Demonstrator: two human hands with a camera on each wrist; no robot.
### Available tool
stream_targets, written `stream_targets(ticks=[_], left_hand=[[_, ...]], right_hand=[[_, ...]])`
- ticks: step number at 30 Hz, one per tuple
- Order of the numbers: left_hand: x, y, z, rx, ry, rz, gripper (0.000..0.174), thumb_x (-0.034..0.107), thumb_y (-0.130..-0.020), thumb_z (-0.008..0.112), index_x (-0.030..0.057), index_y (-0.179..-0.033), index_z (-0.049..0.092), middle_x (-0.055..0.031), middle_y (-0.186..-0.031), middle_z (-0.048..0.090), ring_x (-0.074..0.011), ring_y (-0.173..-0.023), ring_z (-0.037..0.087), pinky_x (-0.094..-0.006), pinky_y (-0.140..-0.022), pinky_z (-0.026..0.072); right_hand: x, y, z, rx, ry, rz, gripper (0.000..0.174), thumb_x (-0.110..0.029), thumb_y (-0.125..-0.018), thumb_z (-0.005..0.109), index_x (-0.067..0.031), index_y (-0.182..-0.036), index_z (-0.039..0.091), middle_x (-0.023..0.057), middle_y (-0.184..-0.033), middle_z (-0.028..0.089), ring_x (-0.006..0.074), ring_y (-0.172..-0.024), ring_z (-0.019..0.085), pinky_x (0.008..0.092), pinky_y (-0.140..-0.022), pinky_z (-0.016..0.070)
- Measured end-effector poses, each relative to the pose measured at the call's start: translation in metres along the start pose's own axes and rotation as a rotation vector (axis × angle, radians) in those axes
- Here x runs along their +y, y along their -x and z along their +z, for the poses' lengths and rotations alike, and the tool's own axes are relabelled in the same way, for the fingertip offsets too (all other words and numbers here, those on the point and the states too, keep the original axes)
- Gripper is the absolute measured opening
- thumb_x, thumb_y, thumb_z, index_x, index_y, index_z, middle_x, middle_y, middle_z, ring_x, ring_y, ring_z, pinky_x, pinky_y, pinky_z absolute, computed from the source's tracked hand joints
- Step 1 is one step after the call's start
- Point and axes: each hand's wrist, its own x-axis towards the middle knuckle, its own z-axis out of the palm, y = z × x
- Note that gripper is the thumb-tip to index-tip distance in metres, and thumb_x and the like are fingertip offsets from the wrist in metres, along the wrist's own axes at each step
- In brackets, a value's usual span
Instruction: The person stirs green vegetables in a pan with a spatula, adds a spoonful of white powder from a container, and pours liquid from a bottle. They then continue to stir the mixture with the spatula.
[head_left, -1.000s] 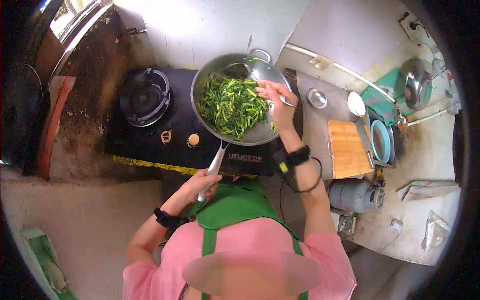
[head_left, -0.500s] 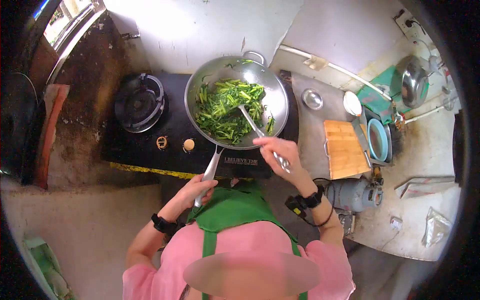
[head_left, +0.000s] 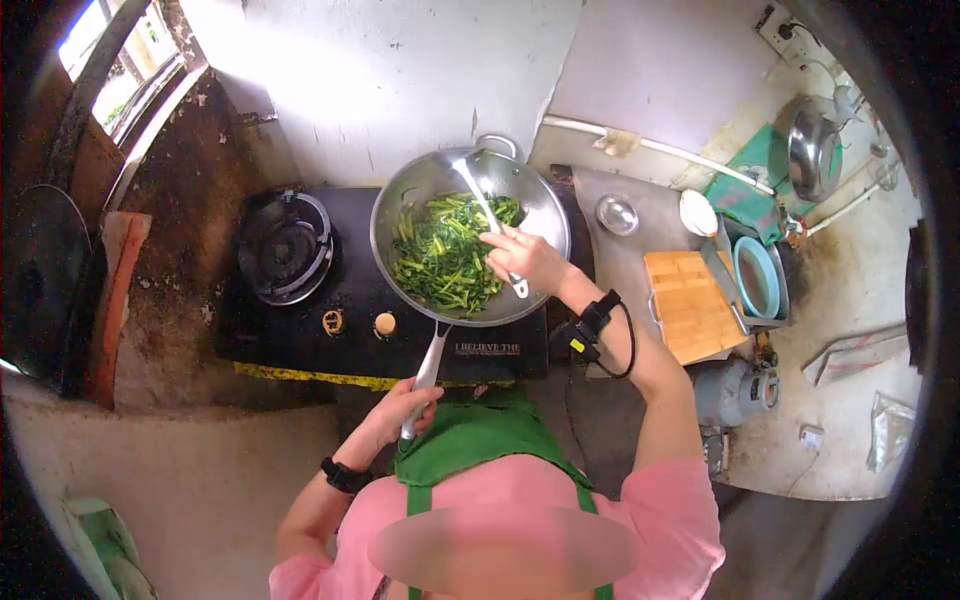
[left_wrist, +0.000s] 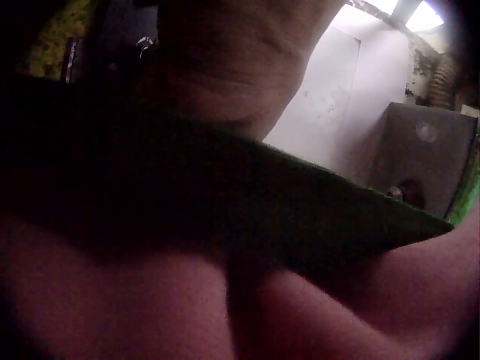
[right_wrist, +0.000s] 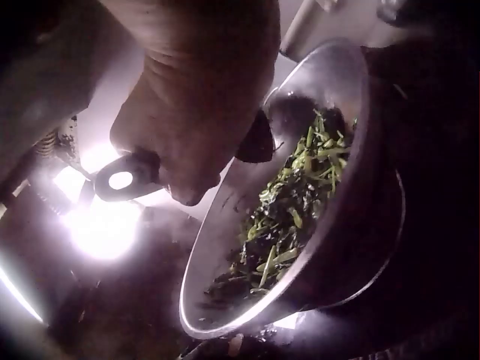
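In the head view, a deep metal wok (head_left: 543, 222) holds chopped leafy greens (head_left: 448, 255) heaped on its left and middle. My left hand (head_left: 400, 410) grips the wok's long handle (head_left: 431, 362), fingers curled round it. Over the right side of the wok, my right hand (head_left: 530, 262) holds a metal spatula (head_left: 478, 192) by its handle. The spatula slants toward the far rim, and its holed handle end (right_wrist: 120, 180) sticks out of the fist in the right wrist view. Dark cloth and the forearm fill most of the left wrist view, hiding that hand's fingers.
The wok is on the right of a black two-burner stove (head_left: 290, 345); a bare burner (head_left: 285, 250) lies left. On the right counter are a small metal bowl (head_left: 617, 214), a white bowl (head_left: 698, 213), a wooden cutting board (head_left: 690, 305), a knife and a blue basin (head_left: 757, 277).
My right hand came back toward me with the spatula, then went forward and left over the wok, the spatula now pointing at the far rim. The greens have shifted; the left hand keeps its grip.
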Motion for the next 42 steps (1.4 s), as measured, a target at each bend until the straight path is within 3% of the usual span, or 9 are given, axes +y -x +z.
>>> stream_targets(ticks=[5, 8, 15, 22, 25, 28, 31, 36, 42], left_hand=[[0.001, 0.001, 0.002, 0.022, 0.010, -0.009, 0.021, 0.018, -0.085, 0.060, 0.0073, -0.085, 0.043, -0.0018, -0.057, 0.045, -0.0119, -0.039, 0.041, -0.0269, -0.036, 0.0316], [0.005, 0.003, 0.004, 0.026, -0.005, -0.031, 0.020, 0.019, -0.085, 0.060, 0.0071, -0.085, 0.043, -0.0020, -0.057, 0.046, -0.0121, -0.039, 0.041, -0.0273, -0.036, 0.0316], [0.004, 0.001, 0.002, 0.033, -0.026, -0.007, 0.021, 0.021, -0.085, 0.060, 0.0073, -0.084, 0.043, -0.0021, -0.057, 0.046, -0.0124, -0.039, 0.041, -0.0273, -0.036, 0.0318], [0.004, 0.002, 0.000, 0.006, -0.034, 0.007, 0.020, 0.021, -0.086, 0.060, 0.0077, -0.085, 0.045, -0.0010, -0.058, 0.047, -0.0110, -0.041, 0.043, -0.0261, -0.037, 0.0333], [0.005, 0.004, 0.003, 0.004, -0.056, 0.002, 0.021, 0.021, -0.085, 0.060, 0.0075, -0.087, 0.043, -0.0013, -0.058, 0.047, -0.0108, -0.041, 0.042, -0.0270, -0.037, 0.0348], [0.006, 0.007, 0.007, 0.033, -0.058, -0.005, 0.020, 0.021, -0.086, 0.060, 0.0071, -0.085, 0.045, -0.0005, -0.056, 0.047, -0.0106, -0.041, 0.043, -0.0262, -0.036, 0.0334], [0.007, 0.007, 0.004, 0.032, -0.058, -0.007, 0.020, 0.022, -0.086, 0.060, 0.0064, -0.084, 0.047, 0.0000, -0.054, 0.046, -0.0104, -0.041, 0.043, -0.0254, -0.035, 0.0313], [0.008, 0.005, 0.006, 0.048, -0.050, -0.030, 0.021, 0.022, -0.086, 0.060, 0.0059, -0.083, 0.047, -0.0004, -0.055, 0.046, -0.0099, -0.040, 0.042, -0.0251, -0.035, 0.0305], [0.011, 0.009, 0.005, 0.041, -0.046, -0.034, 0.022, 0.019, -0.085, 0.060, 0.0068, -0.089, 0.043, -0.0014, -0.059, 0.047, -0.0101, -0.039, 0.041, -0.0254, -0.035, 0.0312]], right_hand=[[-0.039, 0.014, -0.027, 0.032, -0.157, 0.263, 0.010, -0.012, -0.081, 0.061, -0.0048, -0.076, 0.057, 0.0136, -0.097, 0.065, 0.0279, -0.080, 0.065, 0.0371, -0.069, 0.0535], [-0.051, -0.002, -0.048, 0.315, -0.354, 0.423, 0.006, -0.004, -0.079, 0.063, -0.0022, -0.081, 0.058, 0.0141, -0.099, 0.065, 0.0299, -0.079, 0.065, 0.0331, -0.068, 0.0525], [-0.021, -0.048, 0.021, 0.699, -0.381, 0.654, 0.006, -0.005, -0.082, 0.062, -0.0007, -0.087, 0.060, 0.0144, -0.098, 0.066, 0.0252, -0.076, 0.066, 0.0309, -0.066, 0.0518], [-0.053, -0.029, -0.033, 0.358, -0.746, 0.528, 0.009, -0.006, -0.086, 0.059, 0.0002, -0.091, 0.062, 0.0101, -0.088, 0.068, 0.0094, -0.074, 0.061, 0.0230, -0.067, 0.0473], [-0.025, -0.031, -0.021, 0.580, -0.529, 0.703, 0.010, -0.008, -0.087, 0.058, 0.0015, -0.088, 0.062, 0.0100, -0.090, 0.067, 0.0096, -0.074, 0.061, 0.0222, -0.066, 0.0465], [0.005, -0.045, 0.006, 1.023, -0.996, 0.931, 0.019, -0.014, -0.089, 0.056, 0.0024, -0.079, 0.059, 0.0116, -0.092, 0.065, 0.0193, -0.077, 0.065, 0.0271, -0.069, 0.0526], [0.001, -0.045, 0.018, 1.105, -1.451, 1.067, 0.020, -0.012, -0.089, 0.053, 0.0009, -0.073, 0.053, 0.0183, -0.093, 0.065, 0.0293, -0.080, 0.067, 0.0326, -0.070, 0.0559], [-0.030, -0.006, -0.030, 0.542, -1.567, 0.900, 0.021, -0.014, -0.086, 0.051, 0.0030, -0.073, 0.053, 0.0260, -0.098, 0.063, 0.0365, -0.085, 0.066, 0.0426, -0.080, 0.0546], [-0.063, 0.007, -0.130, 0.144, -1.099, 0.716, 0.024, -0.015, -0.085, 0.055, 0.0013, -0.069, 0.058, 0.0152, -0.091, 0.067, 0.0256, -0.077, 0.067, 0.0340, -0.071, 0.0529]])
